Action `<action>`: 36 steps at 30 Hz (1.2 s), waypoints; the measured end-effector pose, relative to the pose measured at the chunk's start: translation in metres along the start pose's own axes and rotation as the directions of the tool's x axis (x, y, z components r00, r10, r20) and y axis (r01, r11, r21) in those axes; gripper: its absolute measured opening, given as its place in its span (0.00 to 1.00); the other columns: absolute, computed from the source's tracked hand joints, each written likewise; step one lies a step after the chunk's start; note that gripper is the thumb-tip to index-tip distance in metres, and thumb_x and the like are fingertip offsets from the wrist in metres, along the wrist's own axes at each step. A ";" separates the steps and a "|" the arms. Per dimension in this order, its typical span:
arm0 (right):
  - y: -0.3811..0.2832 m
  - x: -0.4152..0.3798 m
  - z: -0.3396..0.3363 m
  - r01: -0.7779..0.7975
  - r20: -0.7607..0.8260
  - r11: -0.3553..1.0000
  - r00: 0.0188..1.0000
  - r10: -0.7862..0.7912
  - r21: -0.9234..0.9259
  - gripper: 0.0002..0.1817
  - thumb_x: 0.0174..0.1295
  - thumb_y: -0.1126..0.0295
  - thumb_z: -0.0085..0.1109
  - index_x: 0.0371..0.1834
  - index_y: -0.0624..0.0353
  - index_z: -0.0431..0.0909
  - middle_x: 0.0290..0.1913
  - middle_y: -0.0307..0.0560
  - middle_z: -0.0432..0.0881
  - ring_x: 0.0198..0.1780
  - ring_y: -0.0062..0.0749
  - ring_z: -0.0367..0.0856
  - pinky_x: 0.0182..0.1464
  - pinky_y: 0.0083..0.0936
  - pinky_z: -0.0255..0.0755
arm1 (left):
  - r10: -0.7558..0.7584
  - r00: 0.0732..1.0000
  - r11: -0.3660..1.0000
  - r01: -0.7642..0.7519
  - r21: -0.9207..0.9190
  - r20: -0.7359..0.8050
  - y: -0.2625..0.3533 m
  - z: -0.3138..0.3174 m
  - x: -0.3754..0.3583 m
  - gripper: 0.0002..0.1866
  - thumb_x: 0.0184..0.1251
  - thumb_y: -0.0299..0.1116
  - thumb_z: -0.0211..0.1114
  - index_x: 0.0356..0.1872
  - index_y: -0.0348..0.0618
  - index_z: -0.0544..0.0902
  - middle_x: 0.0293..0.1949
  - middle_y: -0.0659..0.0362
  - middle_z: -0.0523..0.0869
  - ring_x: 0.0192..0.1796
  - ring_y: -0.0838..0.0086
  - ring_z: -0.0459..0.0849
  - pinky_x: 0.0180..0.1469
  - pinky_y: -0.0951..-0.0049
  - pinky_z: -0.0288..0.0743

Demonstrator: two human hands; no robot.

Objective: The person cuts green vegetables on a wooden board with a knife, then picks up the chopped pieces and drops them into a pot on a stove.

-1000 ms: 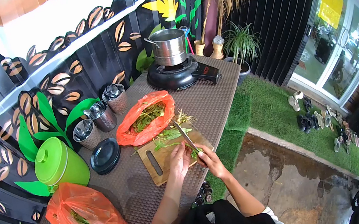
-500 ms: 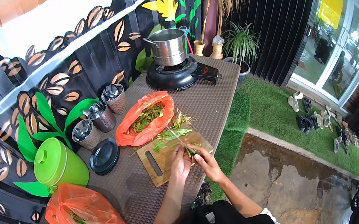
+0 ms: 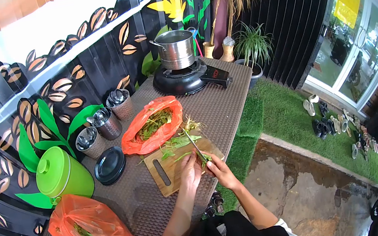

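Note:
Over the near right part of a wooden cutting board [image 3: 169, 185], my two hands are close together. My right hand [image 3: 221, 171] is closed on a knife [image 3: 193, 142], its blade pointing away from me over the board. In my left hand [image 3: 189, 172], the fingers are closed around leafy green stems [image 3: 184, 157], partly hidden by the hands. Cut leaves [image 3: 176, 143] lie at the board's far edge. Beside them is a pile of pale roots [image 3: 192, 124]. Just beyond the board, an orange plastic bag [image 3: 132, 146] stands open with greens [image 3: 155, 125] inside.
A steel pot [image 3: 177, 52] sits on a black portable stove [image 3: 178, 83] at the table's far end. Cutlery cups [image 3: 109, 125], dark plates [image 3: 110, 165] and a green lidded container [image 3: 66, 176] line the wall side. Another orange bag [image 3: 100, 232] stands at the near left.
The knife blade has swung to the right and points more directly away from me. A green stem now shows above my left fingers. Both hands stay in nearly the same place.

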State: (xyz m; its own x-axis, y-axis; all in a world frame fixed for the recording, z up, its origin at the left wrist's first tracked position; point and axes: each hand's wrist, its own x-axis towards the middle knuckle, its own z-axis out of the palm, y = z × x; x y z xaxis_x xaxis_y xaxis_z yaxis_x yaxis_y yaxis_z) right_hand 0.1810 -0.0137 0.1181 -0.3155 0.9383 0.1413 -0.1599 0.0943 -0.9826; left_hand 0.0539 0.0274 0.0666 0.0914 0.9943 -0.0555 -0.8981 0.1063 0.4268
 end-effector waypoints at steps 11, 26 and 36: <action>-0.002 -0.004 -0.007 -0.050 0.074 0.981 0.997 0.037 0.185 0.20 0.73 0.63 0.40 0.65 0.55 0.60 0.27 0.31 0.60 0.27 0.16 0.58 0.29 0.14 0.55 | -0.075 0.996 0.997 0.074 0.013 0.058 0.001 0.005 -0.005 0.04 0.67 0.30 0.59 0.37 0.41 0.79 0.38 0.60 0.83 0.41 0.77 0.81 0.49 0.76 0.75; -0.003 -0.003 -0.002 -0.048 0.069 0.991 0.997 0.040 0.124 0.22 0.72 0.66 0.44 0.68 0.54 0.60 0.30 0.31 0.62 0.29 0.14 0.58 0.31 0.13 0.57 | 0.036 0.999 0.999 -0.037 0.027 0.031 -0.001 0.000 -0.004 0.05 0.66 0.30 0.60 0.37 0.41 0.80 0.37 0.60 0.84 0.39 0.77 0.82 0.45 0.77 0.76; 0.002 -0.003 0.005 0.010 0.033 0.997 0.999 -0.013 0.072 0.21 0.72 0.68 0.43 0.66 0.55 0.61 0.28 0.31 0.61 0.28 0.14 0.57 0.31 0.13 0.57 | 0.059 0.998 0.996 -0.060 0.063 0.011 0.003 0.004 -0.007 0.06 0.67 0.30 0.59 0.39 0.39 0.80 0.37 0.60 0.83 0.39 0.77 0.81 0.44 0.77 0.75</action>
State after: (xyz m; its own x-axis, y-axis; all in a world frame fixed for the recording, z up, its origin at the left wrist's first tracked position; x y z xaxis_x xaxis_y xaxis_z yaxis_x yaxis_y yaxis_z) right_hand 0.1772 -0.0176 0.1162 -0.3438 0.9257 0.1575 -0.2304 0.0795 -0.9699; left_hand 0.0525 0.0207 0.0720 0.0431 0.9989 -0.0198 -0.8729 0.0473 0.4856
